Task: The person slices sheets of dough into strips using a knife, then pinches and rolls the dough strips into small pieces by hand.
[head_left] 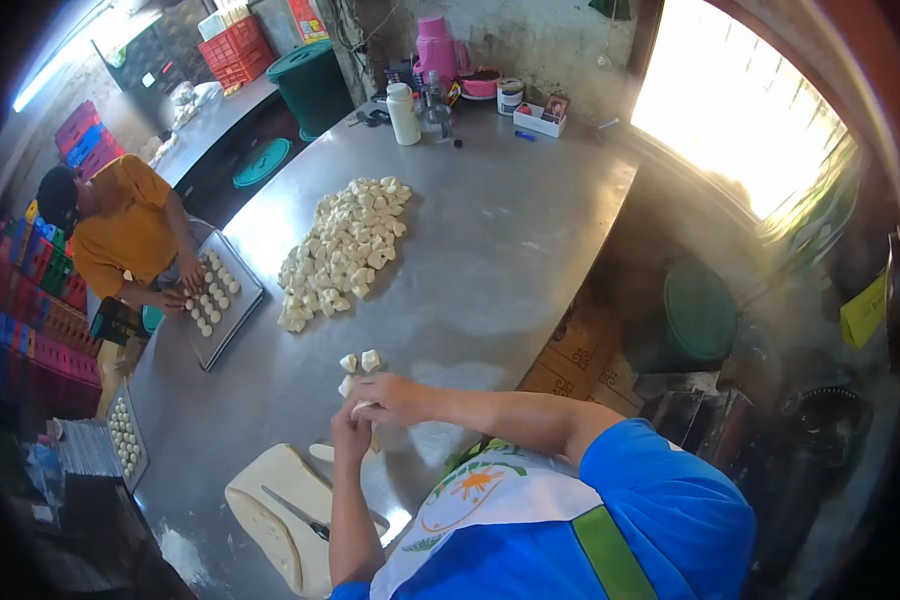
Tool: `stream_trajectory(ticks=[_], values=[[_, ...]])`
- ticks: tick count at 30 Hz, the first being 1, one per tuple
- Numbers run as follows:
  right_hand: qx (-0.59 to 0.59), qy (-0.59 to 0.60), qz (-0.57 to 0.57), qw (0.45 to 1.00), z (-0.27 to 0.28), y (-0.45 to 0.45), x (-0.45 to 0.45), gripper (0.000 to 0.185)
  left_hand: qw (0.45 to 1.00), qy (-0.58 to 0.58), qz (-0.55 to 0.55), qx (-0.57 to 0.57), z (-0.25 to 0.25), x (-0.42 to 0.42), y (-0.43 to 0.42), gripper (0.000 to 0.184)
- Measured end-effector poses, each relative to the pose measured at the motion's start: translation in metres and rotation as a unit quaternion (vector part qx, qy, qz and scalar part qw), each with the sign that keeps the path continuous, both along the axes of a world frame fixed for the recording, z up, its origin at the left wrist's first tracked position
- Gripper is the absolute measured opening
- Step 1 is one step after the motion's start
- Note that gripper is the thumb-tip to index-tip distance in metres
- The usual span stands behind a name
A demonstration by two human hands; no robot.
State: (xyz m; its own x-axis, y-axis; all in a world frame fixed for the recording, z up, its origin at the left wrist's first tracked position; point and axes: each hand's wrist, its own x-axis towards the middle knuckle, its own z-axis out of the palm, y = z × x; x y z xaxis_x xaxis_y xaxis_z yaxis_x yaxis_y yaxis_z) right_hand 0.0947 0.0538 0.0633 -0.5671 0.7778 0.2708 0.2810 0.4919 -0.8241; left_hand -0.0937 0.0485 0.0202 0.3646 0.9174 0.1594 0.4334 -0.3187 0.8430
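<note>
My right hand (pixel 390 398) and my left hand (pixel 349 432) meet over the metal table, fingers closed around a piece of dough (pixel 364 405) that shows between them. Just beyond my hands lie a few cut dough pieces (pixel 371 360). A large flat slab of dough (pixel 260 475) rests left of my left forearm, with a knife (pixel 292 507) on top of it. Near my left wrist is a short dough strip (pixel 322 452). Farther up the table spreads a big pile of dough chunks (pixel 345 245).
Across the table (pixel 510 270), a co-worker in an orange shirt (pixel 125 230) handles dough balls on a metal tray (pixel 245 312). Another filled tray (pixel 138 440) sits at the lower left. A white-lidded jar (pixel 403 115) and pink jug (pixel 438 50) stand at the back, a green bin (pixel 698 310) at right.
</note>
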Motion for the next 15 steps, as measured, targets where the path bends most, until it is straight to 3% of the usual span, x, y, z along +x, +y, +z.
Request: stream_trajectory(ticks=[1,3,4,5,7,8,9,10,11,12,14,15], values=[[0.049,0.003,-0.054,0.997,0.002,0.000,-0.002,0.038,1.000,0.003,-0.002,0.003,-0.014,-0.002,-0.002,0.045],[0.098,0.003,-0.110,0.989,0.002,0.006,0.001,0.036,0.978,-0.070,0.104,-0.169,-0.033,0.012,-0.011,0.032],[0.011,-0.092,-0.132,0.987,-0.004,0.013,0.003,0.036,0.977,0.176,0.095,-0.076,0.022,0.037,-0.024,0.029],[-0.076,-0.186,-0.151,0.968,-0.011,0.020,0.007,0.037,0.977,0.176,0.096,-0.077,0.024,0.034,-0.035,0.029],[-0.089,-0.190,-0.173,0.962,-0.041,0.036,0.036,0.038,0.997,0.047,-0.054,-0.019,0.020,0.026,-0.048,0.030],[-0.112,-0.192,-0.185,0.957,-0.048,0.030,0.041,0.039,0.997,0.049,-0.053,-0.025,0.021,0.019,-0.052,0.030],[-0.111,-0.193,-0.181,0.958,-0.054,0.026,0.038,0.039,0.993,0.001,0.006,-0.114,0.022,0.011,-0.049,0.036],[0.009,-0.159,-0.163,0.974,-0.055,0.023,0.035,0.039,0.977,-0.052,0.064,-0.197,0.024,0.009,-0.042,0.043],[0.120,-0.119,-0.145,0.975,-0.049,0.014,0.030,0.039,0.985,0.058,0.086,-0.138,0.030,0.006,-0.041,0.041],[0.117,-0.119,-0.148,0.975,-0.043,0.004,0.023,0.039,0.985,0.059,0.083,-0.141,0.028,0.009,-0.043,0.041],[-0.040,-0.118,0.018,0.992,0.004,0.000,0.009,0.039,0.988,-0.068,0.099,0.097,0.021,0.025,-0.035,0.038],[-0.047,-0.120,0.021,0.991,-0.004,0.002,0.001,0.039,0.988,-0.069,0.102,0.090,-0.001,0.012,-0.028,0.038]])
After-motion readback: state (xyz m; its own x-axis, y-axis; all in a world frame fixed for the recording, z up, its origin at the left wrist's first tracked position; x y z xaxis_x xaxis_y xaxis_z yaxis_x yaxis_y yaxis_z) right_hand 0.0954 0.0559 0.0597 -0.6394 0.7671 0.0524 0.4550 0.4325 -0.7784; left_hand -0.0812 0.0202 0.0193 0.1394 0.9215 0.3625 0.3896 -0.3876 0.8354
